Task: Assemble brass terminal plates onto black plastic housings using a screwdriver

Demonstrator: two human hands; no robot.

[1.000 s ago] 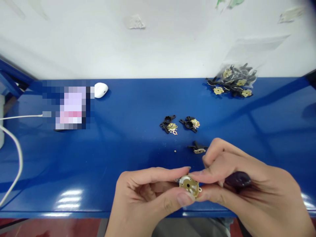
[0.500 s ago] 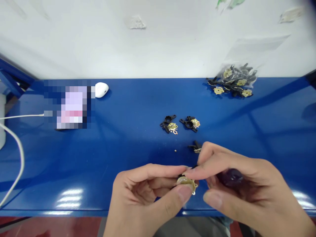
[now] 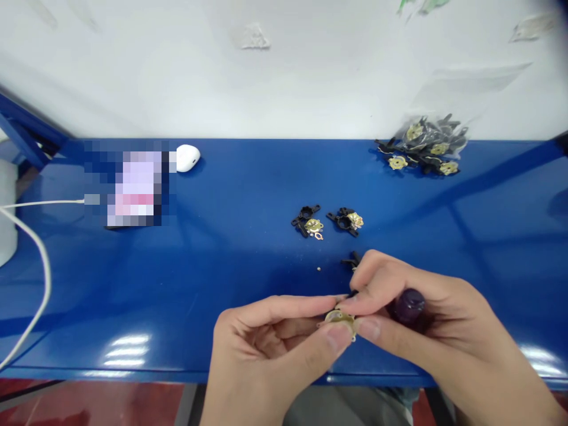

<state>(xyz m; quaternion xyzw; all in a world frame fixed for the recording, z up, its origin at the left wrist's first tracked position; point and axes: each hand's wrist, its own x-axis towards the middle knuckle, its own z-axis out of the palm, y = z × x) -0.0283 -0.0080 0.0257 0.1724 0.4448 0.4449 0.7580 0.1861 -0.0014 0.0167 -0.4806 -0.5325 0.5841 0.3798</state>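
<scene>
My left hand (image 3: 275, 349) pinches a small round brass-coloured plate (image 3: 341, 319) with lugs on its rim, between thumb and fingertips. A bit of black plastic shows just behind that plate, mostly hidden by fingers. My right hand (image 3: 412, 319) has a dark purple tool handle (image 3: 409, 306) tucked in its palm; the tool's other end cannot be seen. The right thumb and forefinger close on the plate's right side. Just beyond the right fingers lies a black plastic part (image 3: 350, 261), partly covered by them.
Two small groups of black brackets (image 3: 306, 213) and brass plates (image 3: 355, 220) lie mid-table. At the back right is a clear bag (image 3: 437, 139) with similar parts around it. A tiny loose piece (image 3: 318, 269) sits nearby. Leftward are a blurred phone (image 3: 137, 186), white earbud case (image 3: 187, 158) and cable (image 3: 42, 260).
My right thumb has moved up from below and now touches the plate's right side. The tool handle has tipped more upright in my palm. The view has shifted slightly.
</scene>
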